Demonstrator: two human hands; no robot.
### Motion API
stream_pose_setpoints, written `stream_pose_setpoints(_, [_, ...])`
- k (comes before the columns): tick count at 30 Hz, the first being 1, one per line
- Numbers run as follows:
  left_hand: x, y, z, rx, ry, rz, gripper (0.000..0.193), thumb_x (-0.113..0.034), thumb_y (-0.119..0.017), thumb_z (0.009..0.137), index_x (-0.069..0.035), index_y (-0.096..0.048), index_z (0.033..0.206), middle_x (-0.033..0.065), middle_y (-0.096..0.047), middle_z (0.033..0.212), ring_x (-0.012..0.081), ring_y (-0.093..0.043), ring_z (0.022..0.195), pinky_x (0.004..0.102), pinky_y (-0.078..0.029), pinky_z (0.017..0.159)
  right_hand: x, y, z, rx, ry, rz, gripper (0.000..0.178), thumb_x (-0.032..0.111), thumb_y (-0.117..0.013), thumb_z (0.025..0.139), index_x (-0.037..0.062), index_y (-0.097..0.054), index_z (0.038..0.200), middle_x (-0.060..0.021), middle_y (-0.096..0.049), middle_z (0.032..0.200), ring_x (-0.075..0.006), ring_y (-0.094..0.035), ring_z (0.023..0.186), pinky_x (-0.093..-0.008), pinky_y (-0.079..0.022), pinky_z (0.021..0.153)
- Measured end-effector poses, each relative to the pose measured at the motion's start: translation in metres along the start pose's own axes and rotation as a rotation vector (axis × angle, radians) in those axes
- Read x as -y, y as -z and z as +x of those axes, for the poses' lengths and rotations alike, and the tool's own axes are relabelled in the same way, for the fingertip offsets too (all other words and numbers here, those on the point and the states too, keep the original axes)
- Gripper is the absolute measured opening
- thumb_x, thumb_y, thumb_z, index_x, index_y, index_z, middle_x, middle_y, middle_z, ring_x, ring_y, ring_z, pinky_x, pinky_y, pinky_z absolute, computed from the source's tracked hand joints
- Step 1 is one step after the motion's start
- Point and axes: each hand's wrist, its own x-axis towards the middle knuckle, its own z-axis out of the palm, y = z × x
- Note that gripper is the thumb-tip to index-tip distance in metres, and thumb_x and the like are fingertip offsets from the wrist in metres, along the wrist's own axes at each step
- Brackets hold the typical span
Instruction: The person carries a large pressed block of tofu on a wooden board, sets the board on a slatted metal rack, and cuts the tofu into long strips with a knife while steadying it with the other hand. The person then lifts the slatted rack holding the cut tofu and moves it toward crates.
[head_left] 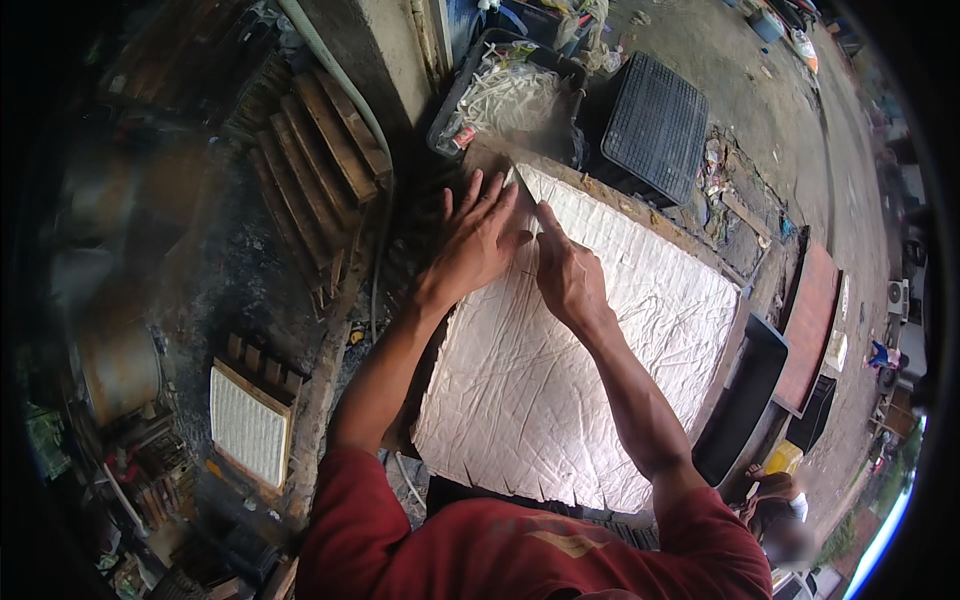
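Observation:
A large, wrinkled whitish sheet (590,370) lies flat on a wooden board (735,335) in front of me. Short slits run along its near edge. My left hand (475,245) rests flat at the far left corner, fingers spread, partly on the sheet and partly on a brown strip beside it. Close to its right, my right hand (572,270) is closed round a knife, index finger stretched along the back. The thin dark blade (525,187) points away toward the sheet's far left corner; the handle is hidden in my fist.
Beyond the board stands a black crate (440,125) of pale strips (510,95), beside a black ribbed crate (655,125). A dark tray (740,400) lies right of the board. Stacked wooden slats (320,150) and a white framed slab (247,430) are at left. Another person (780,505) is at lower right.

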Motion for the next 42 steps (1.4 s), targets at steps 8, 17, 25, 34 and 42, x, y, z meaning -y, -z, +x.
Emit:
stream_pose_setpoints(8, [-0.005, 0.0, -0.005, -0.037, -0.044, 0.048, 0.061, -0.04, -0.06, 0.104, -0.003, -0.051, 0.152, 0.0217, -0.041, 0.163, 0.044, -0.027, 0.156, 0.0671, -0.017, 0.123, -0.035, 0.017, -0.102, -0.048, 0.18, -0.075, 0.068, 0.007, -0.059, 0.101, 0.0117, -0.031, 0.163, -0.0238, -0.069, 0.076, -0.0403, -0.069, 0.062, -0.0495, -0.052, 0.051])
stream_pose_setpoints(17, [-0.062, -0.005, -0.071, 0.035, -0.032, 0.168, 0.053, -0.035, -0.055, 0.107, -0.003, -0.055, 0.149, 0.0196, -0.038, 0.165, 0.042, -0.022, 0.158, 0.0654, -0.015, 0.125, -0.066, 0.037, -0.201, -0.048, 0.177, -0.145, 0.078, 0.002, -0.065, 0.097, 0.0111, -0.028, 0.165, -0.0191, -0.064, 0.067, -0.0355, -0.062, 0.052, -0.0474, -0.047, 0.045])
stream_pose_setpoints(25, [-0.152, -0.029, -0.18, 0.162, 0.02, 0.222, 0.058, -0.04, -0.051, 0.108, -0.004, -0.048, 0.154, 0.0186, -0.034, 0.168, 0.0426, -0.022, 0.158, 0.0637, -0.017, 0.125, -0.099, 0.054, -0.303, -0.004, 0.068, -0.116, 0.061, 0.009, -0.062, 0.101, 0.0127, -0.039, 0.158, -0.0237, -0.066, 0.073, -0.0426, -0.066, 0.061, -0.0538, -0.049, 0.054])
stream_pose_setpoints(34, [-0.249, -0.077, -0.275, 0.101, -0.004, 0.149, 0.056, -0.038, -0.053, 0.107, -0.004, -0.051, 0.152, 0.0198, -0.038, 0.165, 0.0434, -0.027, 0.155, 0.0645, -0.022, 0.123, -0.127, 0.075, -0.409, 0.077, -0.023, -0.176, 0.053, 0.014, -0.056, 0.103, 0.0093, -0.045, 0.154, -0.0305, -0.067, 0.077, -0.0465, -0.067, 0.068, -0.0576, -0.05, 0.062])
stream_pose_setpoints(42, [-0.32, -0.122, -0.335, 0.166, -0.136, 0.006, 0.063, -0.046, -0.06, 0.102, -0.009, -0.052, 0.153, 0.0211, -0.034, 0.167, 0.0457, -0.024, 0.156, 0.0649, -0.018, 0.124, -0.141, 0.104, -0.508, 0.095, -0.06, -0.216, 0.049, 0.013, -0.054, 0.102, 0.0073, -0.049, 0.151, -0.0297, -0.067, 0.073, -0.0479, -0.068, 0.066, -0.058, -0.051, 0.061])
